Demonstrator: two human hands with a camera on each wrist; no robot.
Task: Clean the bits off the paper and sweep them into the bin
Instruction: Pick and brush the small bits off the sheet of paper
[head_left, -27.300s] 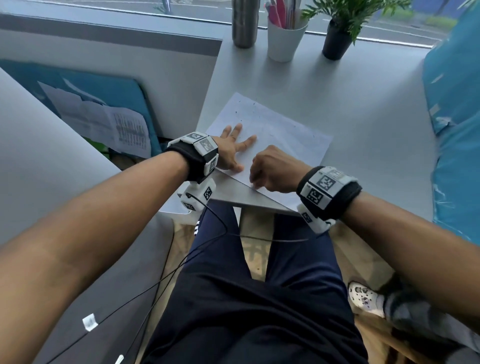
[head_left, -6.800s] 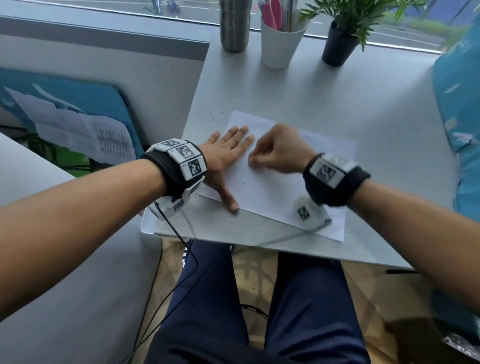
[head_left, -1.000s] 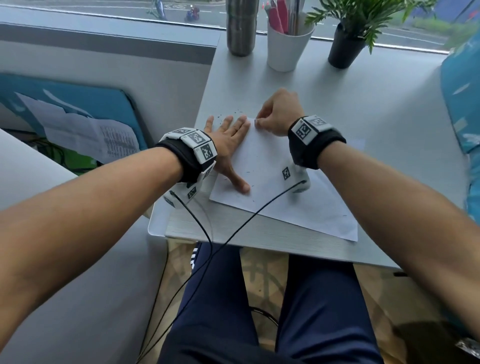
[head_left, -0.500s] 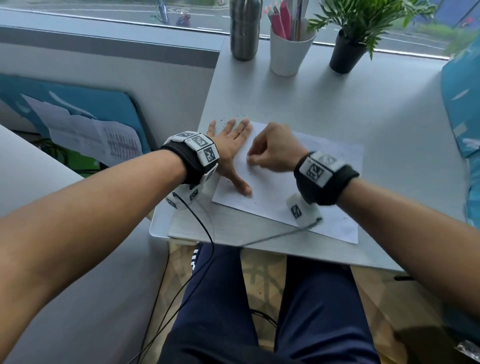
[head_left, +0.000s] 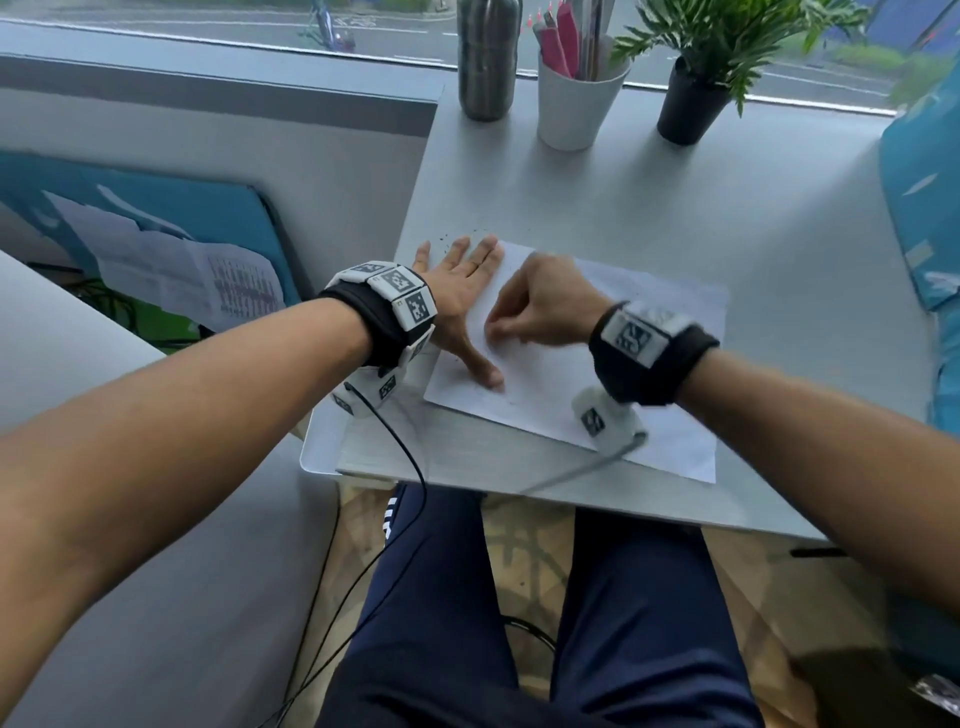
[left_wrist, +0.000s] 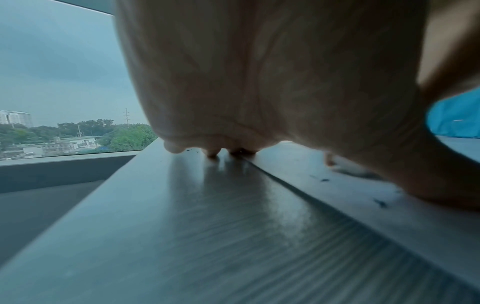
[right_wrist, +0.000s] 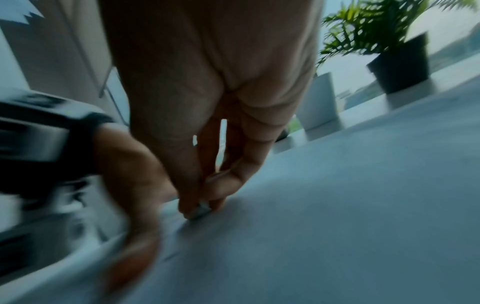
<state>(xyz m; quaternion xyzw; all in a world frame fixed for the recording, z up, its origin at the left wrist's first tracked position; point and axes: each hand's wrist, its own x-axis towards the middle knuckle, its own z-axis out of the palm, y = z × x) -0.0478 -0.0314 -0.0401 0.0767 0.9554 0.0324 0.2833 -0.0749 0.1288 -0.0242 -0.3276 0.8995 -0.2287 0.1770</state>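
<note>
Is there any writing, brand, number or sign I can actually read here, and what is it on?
None can be read.
Printed sheets against the blue board: rows of print, too small to read.
Wristband tiles on the left wrist: black-and-white square codes, no letters.
White lettering on the navy trousers: cut off by a cable, unreadable.
Paper on the table: only tiny dark bits, no text visible.

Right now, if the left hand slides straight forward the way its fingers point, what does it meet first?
Probably the dark bits on the table, just beyond the fingertips of the left hand. Beyond them the table looks free up to the bottle, though depth is unclear.
</note>
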